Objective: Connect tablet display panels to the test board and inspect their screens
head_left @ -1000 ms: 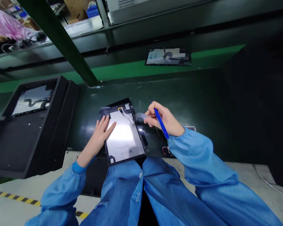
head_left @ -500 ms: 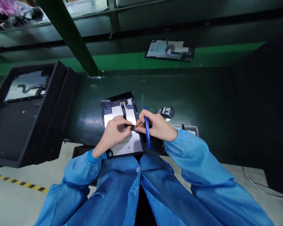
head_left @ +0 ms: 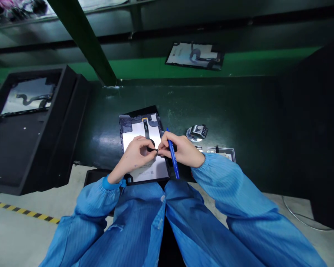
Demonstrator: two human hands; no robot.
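A flat panel (head_left: pixel 149 173) with a white back and dark edges lies at the table's front edge, above my lap. From its top a black flex cable (head_left: pixel 146 128) runs down toward my fingers. My left hand (head_left: pixel 137 154) pinches the cable's end over the panel. Close against it, my right hand (head_left: pixel 182 148) has thumb and forefinger together at the same end; what they pinch is too small to name. A blue pen (head_left: pixel 173 155) is also held in my right hand, slanting down past the fingers.
A round metal dispenser (head_left: pixel 197 132) and a silver-edged case (head_left: pixel 231 152) lie right of my hands. Another panel (head_left: pixel 180 55) rests on the back ledge. Black trays (head_left: pixel 62 137), one holding a panel (head_left: pixel 28 95), stand at the left by a green post (head_left: pixel 86 40).
My right hand has moved slightly left, closing up to my left fingertips. The orange-brown strip seen between the hands earlier no longer shows. The pen has tilted, and the view has shifted slightly.
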